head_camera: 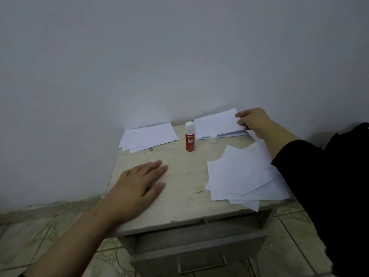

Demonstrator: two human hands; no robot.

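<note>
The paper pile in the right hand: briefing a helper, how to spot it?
On the pale table against the wall, find the red glue stick. The paper pile right of it alone is pinched by the right hand, with a white cap before it.

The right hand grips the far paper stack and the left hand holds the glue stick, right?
Not quite. The left hand lies flat on the table, apart from the upright glue stick. The right hand does grip the far paper stack, as the head view shows.
</note>
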